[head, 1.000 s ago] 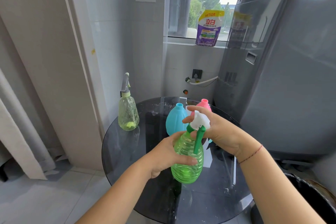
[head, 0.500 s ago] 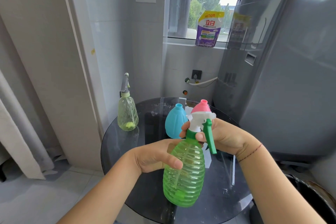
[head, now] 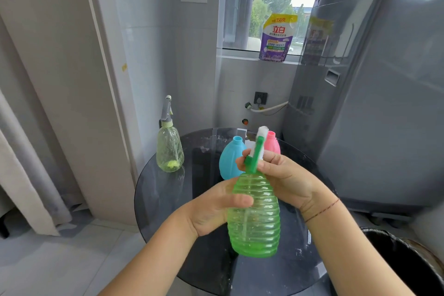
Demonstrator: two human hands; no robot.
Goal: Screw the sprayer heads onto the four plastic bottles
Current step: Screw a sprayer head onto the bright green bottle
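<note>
From the head camera, the green bottle (head: 254, 218) is see-through plastic with bumpy rings all around it, and it is up in the air above the round dark glass table (head: 168, 190). The left hand (head: 211, 211) is wrapped around the bottle's side, thumb across the front. The right hand (head: 286, 175) is closed around the neck, pinching the white and green sprayer head (head: 255, 151) on top. Just behind the hands stand a blue bottle (head: 229, 161) and a pink bottle (head: 272, 144), both with open tops. Far off to the left of the left hand stands a pale yellow-green bottle (head: 169, 149) with a grey sprayer on. High above the hands, a purple bag (head: 276, 38) on the window sill reads "150克" and "立白".
</note>
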